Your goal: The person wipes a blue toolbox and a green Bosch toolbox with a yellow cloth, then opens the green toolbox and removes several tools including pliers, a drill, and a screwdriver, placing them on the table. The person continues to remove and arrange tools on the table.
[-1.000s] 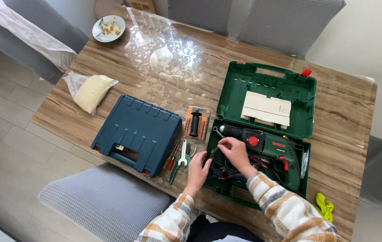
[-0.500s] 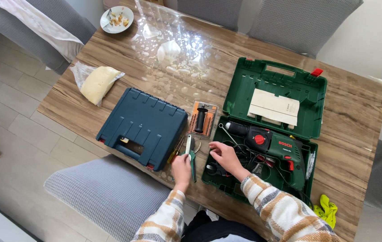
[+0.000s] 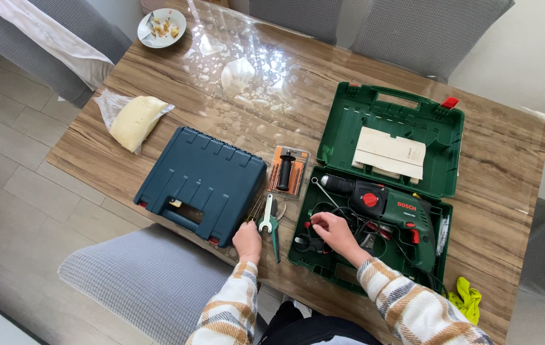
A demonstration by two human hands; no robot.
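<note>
The table is grained wood under a glossy clear sheet. Both the green case and the blue case look like matt moulded plastic. The manual is paper; the chair seat is coarse woven cloth.

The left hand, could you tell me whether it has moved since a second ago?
Yes. The left hand has moved left, off the green case, toward the blue case.
</note>
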